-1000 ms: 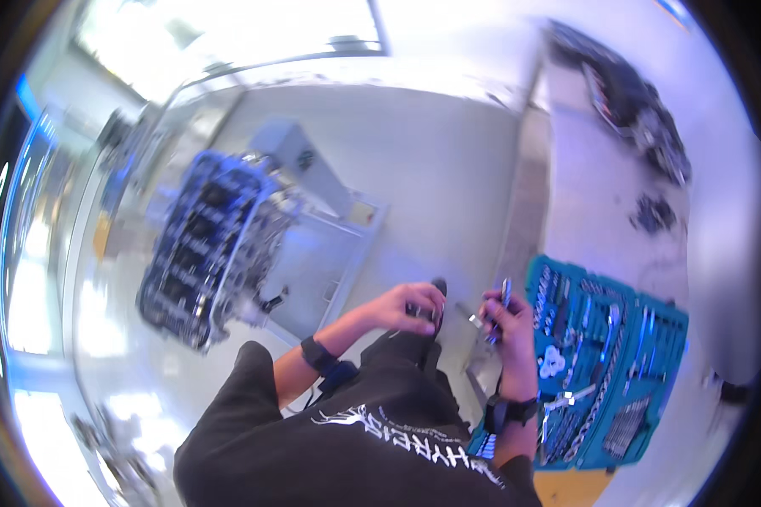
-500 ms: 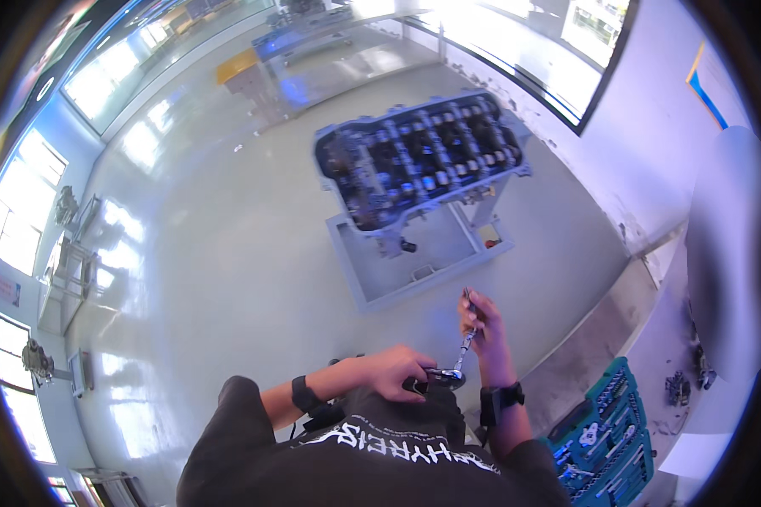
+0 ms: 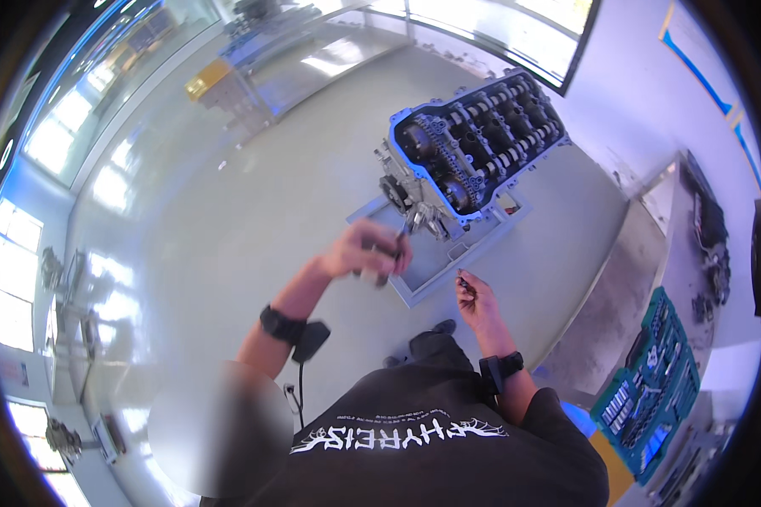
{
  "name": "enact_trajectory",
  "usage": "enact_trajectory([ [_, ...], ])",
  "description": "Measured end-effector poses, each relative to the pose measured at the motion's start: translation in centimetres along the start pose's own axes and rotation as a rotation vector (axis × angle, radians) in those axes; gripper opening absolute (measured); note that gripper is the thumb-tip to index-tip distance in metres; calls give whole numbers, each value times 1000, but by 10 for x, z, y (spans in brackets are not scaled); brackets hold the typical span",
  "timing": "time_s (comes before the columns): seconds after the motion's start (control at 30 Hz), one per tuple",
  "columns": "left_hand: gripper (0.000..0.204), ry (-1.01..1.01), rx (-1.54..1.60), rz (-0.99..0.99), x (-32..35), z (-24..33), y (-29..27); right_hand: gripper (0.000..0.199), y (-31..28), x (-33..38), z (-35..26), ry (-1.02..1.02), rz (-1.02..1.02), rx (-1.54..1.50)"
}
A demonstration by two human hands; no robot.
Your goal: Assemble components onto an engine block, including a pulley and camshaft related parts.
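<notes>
My left hand (image 3: pixel 365 252) is raised in front of the engine, fingers closed round a ratchet wrench (image 3: pixel 400 242); motion blur smears the tool's outline. My right hand (image 3: pixel 479 302) is lower and to the right, its fingers curled together on a small dark piece (image 3: pixel 466 286) that I cannot make out. Beyond both hands stands an engine (image 3: pixel 482 127) with its top uncovered, camshafts and a timing chain showing. It sits tilted on a grey metal stand (image 3: pixel 423 290). The left hand is nearest the engine's front end and appears apart from it.
A green tool case (image 3: pixel 651 389) with sockets and wrenches lies open at the lower right. Dark parts (image 3: pixel 710 245) rest on a surface along the right wall. A bench with a yellow end (image 3: pixel 209 80) stands at the far left. A cable (image 3: pixel 301 393) hangs by my left arm.
My hands have come apart: the left moved up and forward with the ratchet wrench, the right let go of its extension end. With the view turned, the engine appears farther right and more angled.
</notes>
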State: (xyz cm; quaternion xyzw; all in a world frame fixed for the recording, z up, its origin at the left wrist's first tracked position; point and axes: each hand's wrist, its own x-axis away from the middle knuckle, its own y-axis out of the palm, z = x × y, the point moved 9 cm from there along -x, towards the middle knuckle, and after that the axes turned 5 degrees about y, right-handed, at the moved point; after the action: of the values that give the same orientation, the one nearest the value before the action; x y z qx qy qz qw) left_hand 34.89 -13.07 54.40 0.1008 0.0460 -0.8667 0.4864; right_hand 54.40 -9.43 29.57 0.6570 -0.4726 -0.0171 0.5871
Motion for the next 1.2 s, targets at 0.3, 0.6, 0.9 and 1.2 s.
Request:
enact_trajectory([
  [0.3,25,-163,-211,-309,-185,-8,-95,17,35,0,-15,-204,17,48],
  [0.6,30,-274,-221,-431,-234,-42,-141,18,11,-17,-37,-367,184,-46],
  [0.9,33,-304,-225,-659,-252,-44,-159,18,40,-31,-23,-542,300,-108],
  [1.2,30,-261,-414,-835,-272,-87,-144,21,75,-50,37,-653,381,-238],
])
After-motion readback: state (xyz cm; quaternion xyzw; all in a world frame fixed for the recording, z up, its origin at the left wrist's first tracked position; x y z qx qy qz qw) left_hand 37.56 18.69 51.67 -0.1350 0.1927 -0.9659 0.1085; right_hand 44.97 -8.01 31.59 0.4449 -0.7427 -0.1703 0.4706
